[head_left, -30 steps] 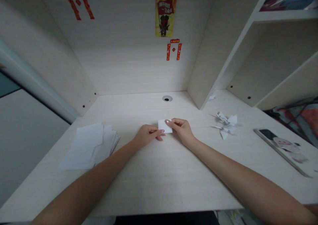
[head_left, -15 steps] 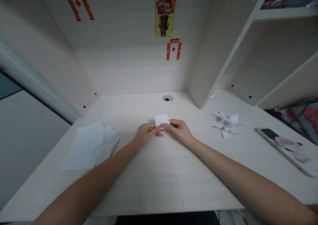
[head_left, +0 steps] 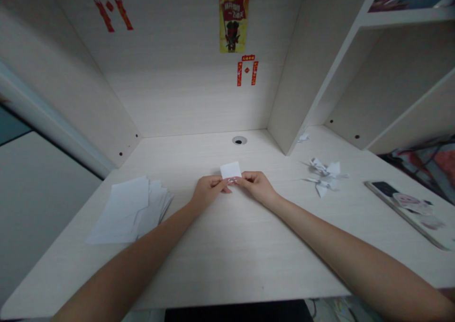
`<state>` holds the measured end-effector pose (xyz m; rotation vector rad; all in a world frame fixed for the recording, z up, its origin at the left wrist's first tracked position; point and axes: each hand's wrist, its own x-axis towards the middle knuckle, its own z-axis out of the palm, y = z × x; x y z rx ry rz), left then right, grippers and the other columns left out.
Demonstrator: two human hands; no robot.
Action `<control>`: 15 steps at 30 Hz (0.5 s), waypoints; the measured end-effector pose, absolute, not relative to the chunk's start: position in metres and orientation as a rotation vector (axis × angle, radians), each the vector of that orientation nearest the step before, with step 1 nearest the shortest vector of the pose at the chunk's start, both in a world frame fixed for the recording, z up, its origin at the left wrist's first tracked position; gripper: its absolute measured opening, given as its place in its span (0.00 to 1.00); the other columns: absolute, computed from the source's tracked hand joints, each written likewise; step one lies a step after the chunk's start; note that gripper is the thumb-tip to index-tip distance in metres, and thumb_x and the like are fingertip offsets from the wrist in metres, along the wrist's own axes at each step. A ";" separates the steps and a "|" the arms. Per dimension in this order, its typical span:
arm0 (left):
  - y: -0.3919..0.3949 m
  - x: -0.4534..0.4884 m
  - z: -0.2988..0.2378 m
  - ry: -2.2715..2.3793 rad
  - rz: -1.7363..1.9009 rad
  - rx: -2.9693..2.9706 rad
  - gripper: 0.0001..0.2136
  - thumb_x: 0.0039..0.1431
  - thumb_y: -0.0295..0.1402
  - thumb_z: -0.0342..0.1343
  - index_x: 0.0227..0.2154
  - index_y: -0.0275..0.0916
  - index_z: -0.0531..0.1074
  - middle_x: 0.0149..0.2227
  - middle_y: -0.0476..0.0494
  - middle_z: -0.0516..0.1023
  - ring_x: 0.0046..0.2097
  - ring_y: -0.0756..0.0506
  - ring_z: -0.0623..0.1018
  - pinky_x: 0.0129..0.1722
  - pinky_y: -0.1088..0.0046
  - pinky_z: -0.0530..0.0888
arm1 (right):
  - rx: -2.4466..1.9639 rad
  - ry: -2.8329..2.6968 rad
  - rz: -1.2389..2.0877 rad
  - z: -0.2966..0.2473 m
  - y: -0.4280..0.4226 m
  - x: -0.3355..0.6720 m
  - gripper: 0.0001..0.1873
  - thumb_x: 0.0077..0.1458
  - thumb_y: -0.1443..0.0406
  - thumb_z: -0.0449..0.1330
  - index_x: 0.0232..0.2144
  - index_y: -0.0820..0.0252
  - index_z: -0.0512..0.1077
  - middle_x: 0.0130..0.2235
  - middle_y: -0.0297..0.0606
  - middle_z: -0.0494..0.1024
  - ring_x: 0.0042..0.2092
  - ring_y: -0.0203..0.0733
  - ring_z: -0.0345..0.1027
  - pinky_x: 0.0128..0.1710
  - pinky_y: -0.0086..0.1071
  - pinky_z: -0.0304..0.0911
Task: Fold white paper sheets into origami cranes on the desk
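A small folded piece of white paper (head_left: 231,169) stands up from the pale desk (head_left: 227,246) at its middle. My left hand (head_left: 208,192) pinches its lower edge from the left. Fingertip to fingertip with it, my right hand (head_left: 256,185) pinches the same edge from the right. Both hands rest low on the desk top, fingers closed on the paper.
A loose stack of white sheets (head_left: 131,208) lies at the left. Several folded paper figures (head_left: 324,176) sit at the right, with a phone (head_left: 408,207) beyond them. A cable hole (head_left: 239,140) is at the back; shelf walls rise on both sides.
The paper, lying flat between my hands a second ago, has been tipped upright. My fingertips have come together at its lower edge; little has moved in the last half second.
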<state>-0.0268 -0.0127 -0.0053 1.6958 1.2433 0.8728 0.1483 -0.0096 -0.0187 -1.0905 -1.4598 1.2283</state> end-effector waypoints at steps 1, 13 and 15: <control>-0.012 -0.027 -0.005 1.243 0.872 1.695 0.16 0.54 0.42 0.52 0.31 0.34 0.77 0.27 0.43 0.80 0.30 0.47 0.77 0.32 0.75 0.70 | -1.070 -1.476 1.219 -0.019 -0.009 0.149 0.20 0.44 0.51 0.61 0.22 0.63 0.74 0.22 0.34 0.73 0.25 0.34 0.61 0.28 0.29 0.55; -0.020 -0.028 -0.003 1.184 0.707 1.967 0.15 0.53 0.41 0.52 0.25 0.37 0.78 0.27 0.46 0.80 0.29 0.49 0.76 0.30 0.78 0.68 | -1.051 -1.500 1.150 -0.010 -0.019 0.146 0.17 0.40 0.55 0.65 0.29 0.63 0.73 0.27 0.36 0.75 0.28 0.37 0.65 0.28 0.29 0.59; -0.021 -0.028 -0.002 1.211 0.679 2.019 0.14 0.52 0.40 0.53 0.23 0.37 0.78 0.26 0.46 0.80 0.28 0.49 0.76 0.29 0.78 0.67 | -1.041 -1.522 1.196 -0.008 -0.021 0.145 0.16 0.39 0.56 0.66 0.24 0.63 0.72 0.24 0.35 0.74 0.26 0.36 0.64 0.27 0.29 0.59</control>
